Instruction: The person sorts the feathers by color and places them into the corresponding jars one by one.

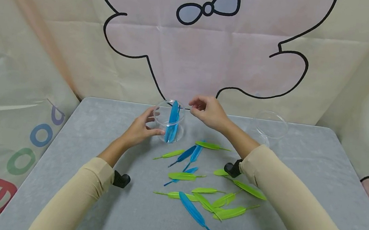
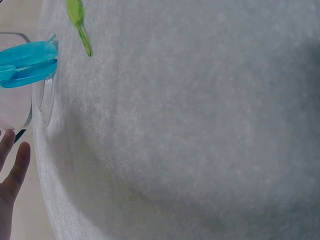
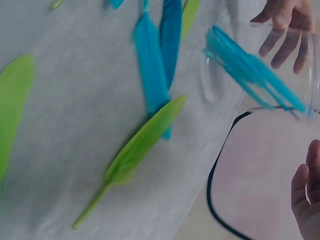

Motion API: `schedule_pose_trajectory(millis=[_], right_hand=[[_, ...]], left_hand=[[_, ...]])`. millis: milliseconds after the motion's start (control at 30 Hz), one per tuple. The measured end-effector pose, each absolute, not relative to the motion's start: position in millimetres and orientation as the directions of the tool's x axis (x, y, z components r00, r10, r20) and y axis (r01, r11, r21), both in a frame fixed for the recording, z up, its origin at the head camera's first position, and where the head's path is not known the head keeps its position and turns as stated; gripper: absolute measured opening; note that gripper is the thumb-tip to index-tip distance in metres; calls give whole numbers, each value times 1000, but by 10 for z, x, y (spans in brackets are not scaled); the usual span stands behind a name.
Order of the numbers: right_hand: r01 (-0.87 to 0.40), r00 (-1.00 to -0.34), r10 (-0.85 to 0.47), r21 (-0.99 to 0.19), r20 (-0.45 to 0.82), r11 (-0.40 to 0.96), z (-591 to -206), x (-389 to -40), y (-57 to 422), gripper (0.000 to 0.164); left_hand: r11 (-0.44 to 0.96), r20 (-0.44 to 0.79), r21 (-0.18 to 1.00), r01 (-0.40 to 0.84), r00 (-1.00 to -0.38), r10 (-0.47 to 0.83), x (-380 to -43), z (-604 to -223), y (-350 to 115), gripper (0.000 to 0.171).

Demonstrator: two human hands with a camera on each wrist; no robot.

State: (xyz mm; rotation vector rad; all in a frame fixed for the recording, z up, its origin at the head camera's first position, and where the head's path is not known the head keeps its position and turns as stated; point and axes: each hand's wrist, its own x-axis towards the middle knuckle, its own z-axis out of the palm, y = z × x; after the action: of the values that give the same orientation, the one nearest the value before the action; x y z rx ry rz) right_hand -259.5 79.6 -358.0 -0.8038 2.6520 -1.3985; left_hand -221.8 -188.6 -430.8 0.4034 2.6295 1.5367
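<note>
A clear plastic cup point(image 1: 157, 121) stands near the table's far edge with several blue feathers point(image 1: 172, 123) upright inside it. My left hand point(image 1: 139, 128) holds the cup from its left side, thumb at the front and fingers spread behind; the right wrist view shows these left-hand fingers point(image 3: 292, 35) through the clear wall. To the right of the cup's rim my right hand point(image 1: 209, 112) hovers, its fingers loosely bent and nothing visible between them. In the left wrist view the blue feathers point(image 2: 30, 62) lean inside the cup.
A second clear cup point(image 1: 271, 125) stands at the back right. Several green feathers point(image 1: 231, 213) and loose blue feathers point(image 1: 193, 208) lie scattered over the middle of the grey table point(image 1: 89, 211). A printed cloth point(image 1: 211, 64) hangs behind the table.
</note>
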Motion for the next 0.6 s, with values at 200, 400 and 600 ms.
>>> schedule_pose_trajectory(millis=[200,400,600], right_hand=[[-399,-869,-469,-783,157,477,-3702,-2615,975,16],[-355,-861,-503,-802,80,480,-3850,-2616,1131,17],[-312,-852,-523,-819,17,482,-4012,-2629,1238,22]], left_hand=[[477,67,859,186,-965,255,-2226,-4308,-1892,87],[473,66,862,184,-965,255,-2232,-4313,-1892,88],[475,66,860,189,-962,264,-2230,-4314,-1897,87]])
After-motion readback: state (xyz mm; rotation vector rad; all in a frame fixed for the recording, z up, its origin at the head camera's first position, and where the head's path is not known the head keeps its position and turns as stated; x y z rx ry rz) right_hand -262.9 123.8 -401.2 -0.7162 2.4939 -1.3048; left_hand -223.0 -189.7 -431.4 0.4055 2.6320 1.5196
